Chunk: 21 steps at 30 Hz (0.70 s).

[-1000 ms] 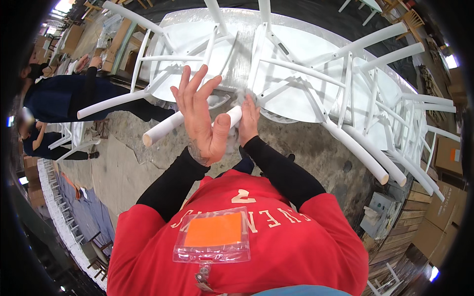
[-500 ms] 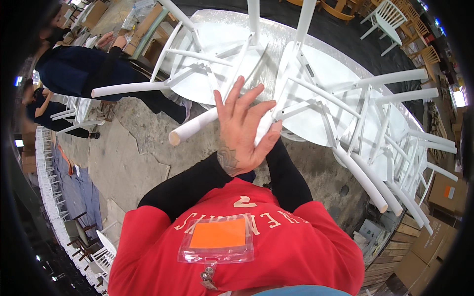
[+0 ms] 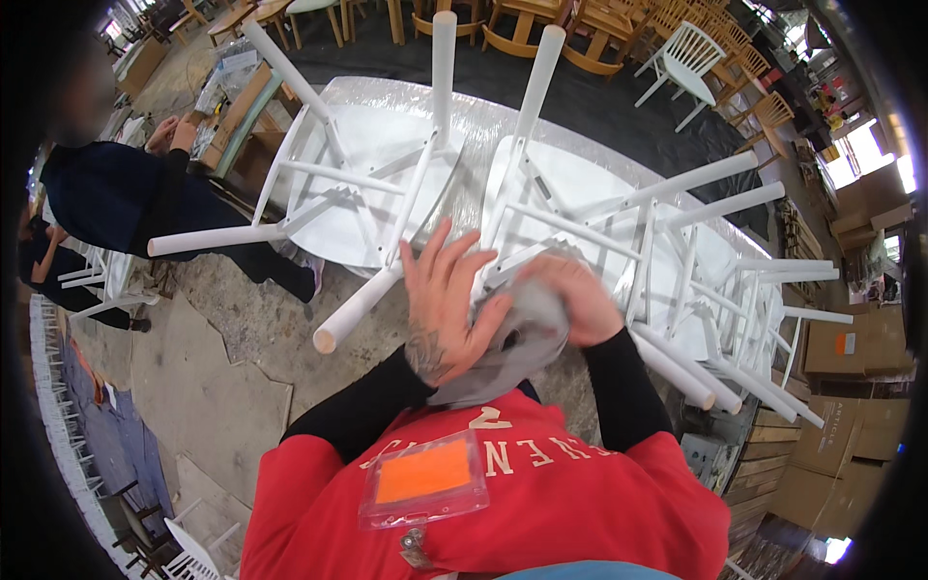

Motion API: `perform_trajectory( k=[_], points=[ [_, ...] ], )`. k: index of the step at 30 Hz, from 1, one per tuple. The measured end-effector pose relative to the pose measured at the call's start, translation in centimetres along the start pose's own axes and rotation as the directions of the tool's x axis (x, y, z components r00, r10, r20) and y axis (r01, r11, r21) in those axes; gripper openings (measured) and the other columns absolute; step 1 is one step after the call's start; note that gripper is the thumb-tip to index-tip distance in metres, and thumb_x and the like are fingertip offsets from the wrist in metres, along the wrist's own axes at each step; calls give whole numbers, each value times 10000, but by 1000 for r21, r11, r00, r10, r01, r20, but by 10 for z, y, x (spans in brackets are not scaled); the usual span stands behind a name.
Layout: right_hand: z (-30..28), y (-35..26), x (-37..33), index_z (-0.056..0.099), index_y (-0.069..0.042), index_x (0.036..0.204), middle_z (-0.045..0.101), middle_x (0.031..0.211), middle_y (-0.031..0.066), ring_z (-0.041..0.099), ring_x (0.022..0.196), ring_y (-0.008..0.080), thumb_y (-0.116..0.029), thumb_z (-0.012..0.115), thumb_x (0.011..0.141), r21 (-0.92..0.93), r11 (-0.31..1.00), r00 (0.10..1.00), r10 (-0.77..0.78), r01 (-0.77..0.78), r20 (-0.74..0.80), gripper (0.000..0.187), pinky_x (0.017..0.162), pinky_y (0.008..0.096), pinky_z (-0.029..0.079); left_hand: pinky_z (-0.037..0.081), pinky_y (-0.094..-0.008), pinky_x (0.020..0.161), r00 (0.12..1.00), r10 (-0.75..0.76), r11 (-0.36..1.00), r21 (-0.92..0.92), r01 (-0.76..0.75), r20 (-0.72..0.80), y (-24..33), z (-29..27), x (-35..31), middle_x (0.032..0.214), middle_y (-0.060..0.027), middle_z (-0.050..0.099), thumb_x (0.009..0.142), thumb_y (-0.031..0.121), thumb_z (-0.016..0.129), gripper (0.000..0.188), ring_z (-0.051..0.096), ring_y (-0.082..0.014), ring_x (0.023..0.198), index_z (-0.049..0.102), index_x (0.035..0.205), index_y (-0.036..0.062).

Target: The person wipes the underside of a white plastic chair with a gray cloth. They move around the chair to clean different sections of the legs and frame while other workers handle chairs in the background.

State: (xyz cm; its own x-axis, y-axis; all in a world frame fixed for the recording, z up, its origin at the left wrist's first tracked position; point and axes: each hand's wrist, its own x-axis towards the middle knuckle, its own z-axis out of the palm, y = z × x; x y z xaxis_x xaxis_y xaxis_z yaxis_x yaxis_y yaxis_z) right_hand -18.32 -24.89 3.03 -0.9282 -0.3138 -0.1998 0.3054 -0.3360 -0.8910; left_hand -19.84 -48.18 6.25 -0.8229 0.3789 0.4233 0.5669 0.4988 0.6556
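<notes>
In front of my chest, my right hand is closed on a limp grey cloth-like thing. Motion blurs it, and its exact kind cannot be made out; a dark gap or hole shows near its middle. My left hand is raised beside it with fingers spread, its thumb against or just in front of the grey thing. Beyond both hands, white chairs stand upside down with legs in the air. The nearest are a left white chair and a middle white chair; my left fingertips overlap the gap between them.
The chairs rest on a table covered in clear plastic film. A person in dark clothes works at the left. Cardboard boxes are stacked at the right. Wooden chairs line the back, and flattened cardboard lies on the floor.
My right hand, earlier mostly hidden behind the left, has come into view at the right with the grey thing. My left hand stays spread. The whole view has shifted.
</notes>
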Motion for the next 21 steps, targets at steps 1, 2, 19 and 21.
perform_trajectory(
  k=[1, 2, 19, 21],
  points=[
    [-7, -24, 16, 633, 20, 1217, 695, 1101, 109, 658, 1023, 173, -139, 520, 1003, 182, 975, 968, -85, 130, -235, 289, 885, 311, 534, 76, -714, 1151, 1000, -19, 1000, 12, 19, 17, 0, -2, -3, 1395, -157, 521, 880, 283, 690, 441, 332, -409, 1450, 599, 1254, 68],
    [-11, -48, 38, 593, 25, 1270, 684, 1133, 119, 661, 1037, 189, -111, 516, 995, 206, 928, 902, -220, 311, -371, 316, 902, 325, 535, 91, -690, 1166, 999, -32, 999, 20, 32, 3, 0, -3, -5, 1387, -161, 534, 868, 250, 699, 425, 347, -409, 1445, 604, 1236, 62],
    [-161, -3, 327, 554, -83, 1192, 594, 1185, 157, 556, 1113, 365, -235, 929, 625, -544, 768, 680, -599, 338, -423, 696, 947, 447, 476, 278, -592, 1172, 950, -313, 942, 126, 313, -16, 19, -8, 9, 1239, -200, 657, 897, 219, 567, 295, 526, -423, 1324, 654, 1091, 14],
    [-210, 5, 324, 551, -69, 1178, 532, 1255, 172, 534, 1170, 353, -247, 936, 627, -714, 633, 655, -680, 299, -329, 695, 959, 445, 479, 293, -586, 1166, 959, -281, 956, 86, 281, -12, 14, -2, 17, 1229, -203, 661, 904, 226, 565, 287, 535, -422, 1315, 660, 1069, 11]
  ],
)
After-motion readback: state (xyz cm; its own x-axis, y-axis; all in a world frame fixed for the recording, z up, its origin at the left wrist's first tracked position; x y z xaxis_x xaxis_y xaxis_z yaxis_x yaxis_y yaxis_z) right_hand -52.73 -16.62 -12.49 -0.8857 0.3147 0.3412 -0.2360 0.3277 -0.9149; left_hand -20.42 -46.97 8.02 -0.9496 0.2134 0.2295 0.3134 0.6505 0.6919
